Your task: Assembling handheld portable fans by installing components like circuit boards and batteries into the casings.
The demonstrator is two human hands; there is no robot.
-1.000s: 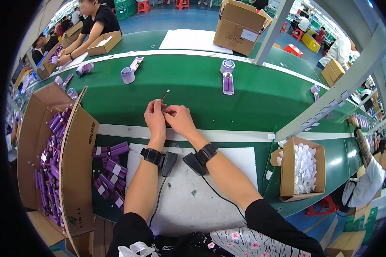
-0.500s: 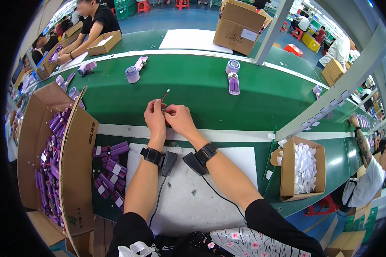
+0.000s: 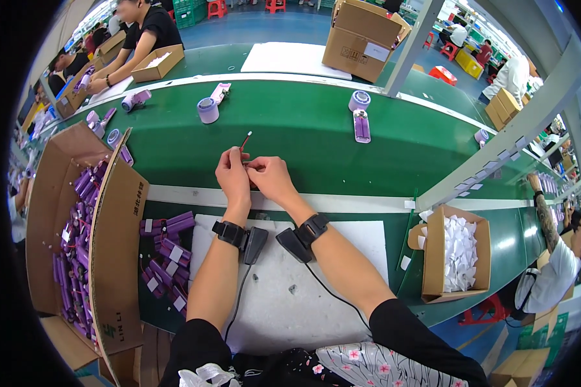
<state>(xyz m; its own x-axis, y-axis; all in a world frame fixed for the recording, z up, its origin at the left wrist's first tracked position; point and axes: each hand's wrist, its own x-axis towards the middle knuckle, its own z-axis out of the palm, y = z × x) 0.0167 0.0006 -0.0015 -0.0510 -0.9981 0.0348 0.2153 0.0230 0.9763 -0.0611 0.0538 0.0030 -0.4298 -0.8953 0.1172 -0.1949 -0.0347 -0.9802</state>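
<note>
My left hand (image 3: pixel 232 178) is closed in a pinch over the near part of the green belt. A thin red-and-dark wire lead (image 3: pixel 245 140) with a small white plug at its tip sticks up from its fingers. Pressed up against it, my right hand (image 3: pixel 272 177) is also pinched closed, its fingertips meeting the left ones. Whatever lies between the two hands is mostly hidden by the fingers. On both wrists sit black straps with dark cabled blocks. Beside my left forearm lie several purple battery packs (image 3: pixel 171 258) with white labels.
A cardboard box (image 3: pixel 117 258) of purple battery packs stands at left; a smaller box (image 3: pixel 434 258) of white paper pieces is at right. The green belt (image 3: pixel 290 122) carries lilac round-headed housings (image 3: pixel 208 111). A slanted metal post (image 3: pixel 497 122) rises at right. Co-workers sit at both sides.
The lilac housings on the belt have moved a little to the right. The wire's plug end has shifted slightly left and up. My hands stay almost in place.
</note>
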